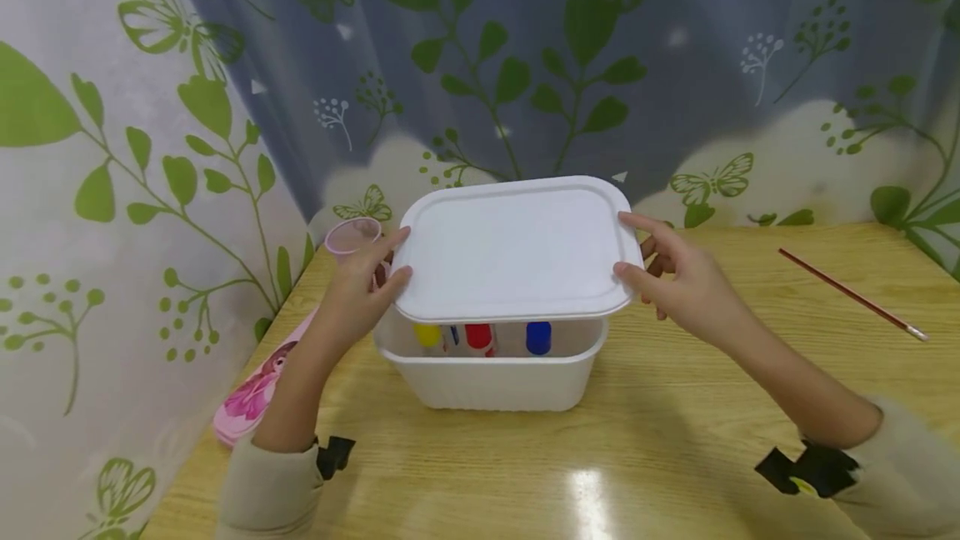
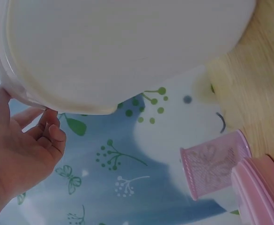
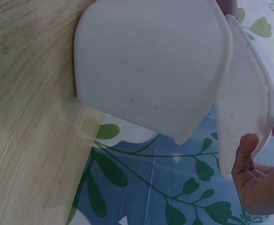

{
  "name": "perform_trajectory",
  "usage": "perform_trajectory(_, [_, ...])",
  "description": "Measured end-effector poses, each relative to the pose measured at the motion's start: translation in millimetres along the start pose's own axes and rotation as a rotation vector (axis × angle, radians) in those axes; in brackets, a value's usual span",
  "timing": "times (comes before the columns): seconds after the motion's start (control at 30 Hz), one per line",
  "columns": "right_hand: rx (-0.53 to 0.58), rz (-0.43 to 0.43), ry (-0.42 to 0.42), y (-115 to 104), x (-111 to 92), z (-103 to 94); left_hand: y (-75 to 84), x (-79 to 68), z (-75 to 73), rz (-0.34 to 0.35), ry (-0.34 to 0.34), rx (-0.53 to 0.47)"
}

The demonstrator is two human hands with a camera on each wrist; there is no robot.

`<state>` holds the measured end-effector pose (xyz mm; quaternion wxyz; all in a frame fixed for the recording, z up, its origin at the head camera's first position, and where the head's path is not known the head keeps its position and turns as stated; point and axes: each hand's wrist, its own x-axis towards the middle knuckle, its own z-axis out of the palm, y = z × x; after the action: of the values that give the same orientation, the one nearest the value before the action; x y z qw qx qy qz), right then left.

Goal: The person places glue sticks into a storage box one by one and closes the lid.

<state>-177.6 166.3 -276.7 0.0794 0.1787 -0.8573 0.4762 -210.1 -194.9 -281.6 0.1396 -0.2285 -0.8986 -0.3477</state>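
A white lid (image 1: 517,248) is held up by both hands over a white plastic bin (image 1: 498,382), tilted with its top face toward me. My left hand (image 1: 356,290) pinches the lid's left end, and my right hand (image 1: 678,282) pinches its right end. Below the lid's near edge the bin's opening shows a yellow cap (image 1: 427,335), a red cap (image 1: 478,336) and a blue cap (image 1: 538,337); the rest of the contents is hidden. In the right wrist view the lid (image 3: 244,93) stands apart from the bin (image 3: 151,65) on that side.
A pink mesh cup (image 2: 215,164) stands at the back left of the wooden table (image 1: 480,473). Beside my left forearm lies a pink case (image 1: 251,398) with a printed figure. A dark red pencil (image 1: 847,290) lies at the right. Leaf-patterned curtain (image 1: 510,48) hangs behind.
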Motion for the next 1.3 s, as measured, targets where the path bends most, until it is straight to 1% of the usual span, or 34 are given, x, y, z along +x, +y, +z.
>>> perform_trajectory(0.2, [-0.162,-0.045,-0.056,8.4,-0.2,10.7,-10.0,-7.9,0.6,-0.019,-0.053,0.049])
perform_trajectory(0.27, [-0.184,-0.053,-0.076,10.6,-0.6,14.2,-13.2,-10.7,0.6,-0.021,-0.067,0.062])
perform_trajectory(0.37, [-0.199,-0.063,-0.104,13.7,-1.5,19.5,-17.7,-14.3,0.9,-0.011,-0.076,0.076])
perform_trajectory(0.47, [-0.212,-0.071,-0.129,16.5,-2.5,24.1,-21.2,-17.9,0.5,-0.016,-0.086,0.076])
perform_trajectory(0.67, [-0.244,-0.088,-0.177,18.8,-4.1,30.0,-26.2,-25.9,-1.8,-0.051,-0.121,0.062])
perform_trajectory(0.77, [-0.259,-0.087,-0.187,17.7,-4.7,31.1,-27.6,-28.4,-2.1,-0.057,-0.131,0.048])
perform_trajectory(0.97, [-0.302,-0.074,-0.201,14.6,-5.2,31.5,-27.9,-32.5,-0.5,-0.071,-0.154,0.054])
perform_trajectory(1.2, [-0.320,-0.056,-0.207,13.5,-6.1,34.0,-30.7,-33.8,1.2,-0.078,-0.139,0.070])
perform_trajectory(1.3, [-0.325,-0.052,-0.208,13.4,-6.8,35.2,-31.9,-34.6,2.5,-0.072,-0.132,0.076])
